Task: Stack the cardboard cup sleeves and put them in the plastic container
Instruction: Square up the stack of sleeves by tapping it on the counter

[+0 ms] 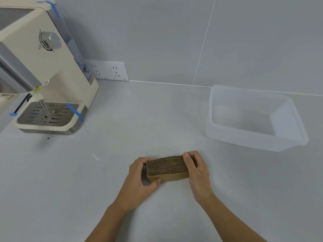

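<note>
Upper left of the frame, a cream coffee machine [43,67] with a slotted metal drip tray stands against the grey wall, strips of blue tape on its corners. Moving to bottom centre, my left hand [139,177] clamps one end of the stack of cardboard cup sleeves [167,169], thumb under the front edge, fingers curled round the back. The stack sits low over the pale countertop [122,128], whether touching or just lifted I can't tell. Brown corrugated board, fluted edges showing, the whole pack bowed in a gentle arc. My right hand [197,172] pinches the other end, thumb on top. I reckon it's light and fairly stiff when squeezed, but loose layers could fan out or slip, so pressing inward from both ends seems the grip. Right of the frame, well apart, the translucent plastic container [295,119] waits empty, smooth-walled, rectangular.
</note>
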A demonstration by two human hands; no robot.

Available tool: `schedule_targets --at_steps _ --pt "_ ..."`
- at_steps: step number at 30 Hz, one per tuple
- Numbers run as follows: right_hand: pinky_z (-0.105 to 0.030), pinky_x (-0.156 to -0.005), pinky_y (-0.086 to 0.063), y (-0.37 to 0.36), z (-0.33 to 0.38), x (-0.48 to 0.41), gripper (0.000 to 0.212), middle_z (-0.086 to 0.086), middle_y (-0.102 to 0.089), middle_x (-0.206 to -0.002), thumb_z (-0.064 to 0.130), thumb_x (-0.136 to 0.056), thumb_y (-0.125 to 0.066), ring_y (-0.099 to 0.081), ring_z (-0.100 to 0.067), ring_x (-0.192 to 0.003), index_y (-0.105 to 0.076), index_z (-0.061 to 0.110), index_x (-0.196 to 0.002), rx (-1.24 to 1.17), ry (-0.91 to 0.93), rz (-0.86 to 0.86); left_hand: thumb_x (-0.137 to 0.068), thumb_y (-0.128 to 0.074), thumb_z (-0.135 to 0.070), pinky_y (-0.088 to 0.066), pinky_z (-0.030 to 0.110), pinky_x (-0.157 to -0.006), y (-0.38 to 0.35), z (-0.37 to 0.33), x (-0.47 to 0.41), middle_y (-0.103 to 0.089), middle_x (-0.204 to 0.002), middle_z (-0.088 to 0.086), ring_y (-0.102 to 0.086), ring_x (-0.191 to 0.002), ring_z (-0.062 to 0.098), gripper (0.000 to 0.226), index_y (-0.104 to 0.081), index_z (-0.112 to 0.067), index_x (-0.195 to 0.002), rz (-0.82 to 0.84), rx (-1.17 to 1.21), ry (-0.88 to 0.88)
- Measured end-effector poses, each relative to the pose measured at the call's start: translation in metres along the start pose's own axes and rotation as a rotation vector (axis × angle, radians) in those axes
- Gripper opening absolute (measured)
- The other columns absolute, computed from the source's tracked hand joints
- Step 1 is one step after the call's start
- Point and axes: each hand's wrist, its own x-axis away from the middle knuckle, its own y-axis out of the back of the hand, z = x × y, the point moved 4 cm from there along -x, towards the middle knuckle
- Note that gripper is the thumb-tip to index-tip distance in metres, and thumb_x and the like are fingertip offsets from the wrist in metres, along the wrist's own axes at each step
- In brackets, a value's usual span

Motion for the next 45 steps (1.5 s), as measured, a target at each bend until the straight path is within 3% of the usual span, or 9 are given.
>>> schedule_targets --at_steps 3,6,10,18,24,27,34,40,45 --pt "-0.007 -0.066 -0.043 0.005 -0.001 0.0 0.017 0.009 -0.059 -0.079 0.034 -0.081 -0.063 -0.055 0.002 -0.073 -0.058 0.02 -0.088 0.02 -0.05 0.155 -0.064 -0.065 -0.044 -0.047 0.026 -0.086 0.0 0.001 -0.001 -0.057 -0.106 -0.004 -0.056 -0.101 0.015 0.042 -0.045 -0.048 -0.101 0.002 0.004 -0.002" --pt "-0.016 -0.076 -0.049 0.013 -0.003 -0.001 0.054 0.009 -0.063 -0.098 0.041 -0.058 -0.074 -0.06 -0.001 -0.09 -0.053 0.031 -0.107 0.08 -0.139 0.355 -0.064 -0.064 -0.045 -0.049 0.03 -0.087 0.001 0.002 -0.002 -0.056 -0.108 -0.004 -0.056 -0.101 0.017 0.043 -0.045 -0.045 -0.102 0.01 0.004 0.0" --pt "-0.027 -0.087 -0.052 0.024 -0.002 -0.002 0.074 0.004 -0.053 -0.118 0.017 -0.06 -0.079 -0.057 -0.015 -0.107 -0.041 0.039 -0.119 0.218 -0.169 0.517 -0.065 -0.065 -0.042 -0.048 0.026 -0.085 0.001 0.002 -0.002 -0.056 -0.107 -0.003 -0.055 -0.101 0.015 0.042 -0.045 -0.045 -0.102 0.015 0.004 -0.001" --pt "-0.021 -0.075 -0.053 0.038 -0.006 -0.003 0.045 -0.006 -0.066 -0.106 -0.016 -0.074 -0.063 -0.066 -0.011 -0.092 -0.056 0.016 -0.105 0.061 -0.099 0.314 -0.064 -0.066 -0.042 -0.049 0.028 -0.087 0.002 0.002 -0.004 -0.059 -0.108 -0.001 -0.057 -0.1 0.016 0.047 -0.048 -0.039 -0.107 0.035 0.04 0.017" --pt "-0.019 -0.072 -0.053 0.033 -0.001 -0.001 0.038 -0.007 -0.067 -0.101 -0.012 -0.075 -0.064 -0.067 -0.011 -0.088 -0.058 0.013 -0.103 -0.015 -0.1 0.23 -0.07 -0.071 -0.019 -0.045 0.011 -0.08 0.007 -0.009 -0.006 -0.063 -0.109 -0.003 -0.059 -0.098 0.0 0.041 -0.053 -0.028 -0.106 0.02 0.19 0.038" --pt "-0.023 -0.074 -0.054 0.034 0.006 -0.002 0.036 -0.01 -0.066 -0.108 -0.007 -0.076 -0.066 -0.065 -0.02 -0.096 -0.059 0.014 -0.104 -0.007 -0.084 0.197 -0.067 -0.069 -0.027 -0.043 0.006 -0.077 0.012 -0.018 -0.009 -0.062 -0.108 -0.008 -0.056 -0.097 -0.007 0.042 -0.052 -0.031 -0.105 -0.008 0.194 0.028" --pt "-0.019 -0.068 -0.052 0.04 0.046 -0.008 0.038 -0.007 -0.067 -0.102 0.006 -0.071 -0.072 -0.067 -0.01 -0.085 -0.057 0.013 -0.106 -0.111 0.04 0.09 -0.062 -0.071 -0.029 -0.047 0.025 -0.089 0.024 -0.063 -0.031 -0.058 -0.106 -0.014 -0.054 -0.097 -0.009 0.048 -0.047 -0.036 -0.103 -0.121 0.251 -0.06" --pt "-0.014 -0.065 -0.052 0.061 0.089 -0.013 0.03 -0.002 -0.066 -0.094 -0.006 -0.078 -0.065 -0.067 -0.001 -0.077 -0.058 0.016 -0.096 -0.178 0.201 0.006 -0.059 -0.072 -0.027 -0.048 0.021 -0.083 0.012 -0.109 -0.053 -0.057 -0.105 -0.012 -0.057 -0.095 -0.003 0.051 -0.046 -0.037 -0.102 -0.162 0.37 -0.147" --pt "-0.016 -0.067 -0.052 0.095 0.115 -0.021 0.031 0.0 -0.067 -0.095 0.011 -0.067 -0.066 -0.067 -0.004 -0.081 -0.06 0.018 -0.096 -0.181 0.259 -0.071 -0.062 -0.068 -0.021 -0.05 0.022 -0.08 -0.011 -0.15 -0.07 -0.057 -0.105 -0.009 -0.057 -0.098 0.009 0.046 -0.047 -0.036 -0.099 -0.147 0.422 -0.184"
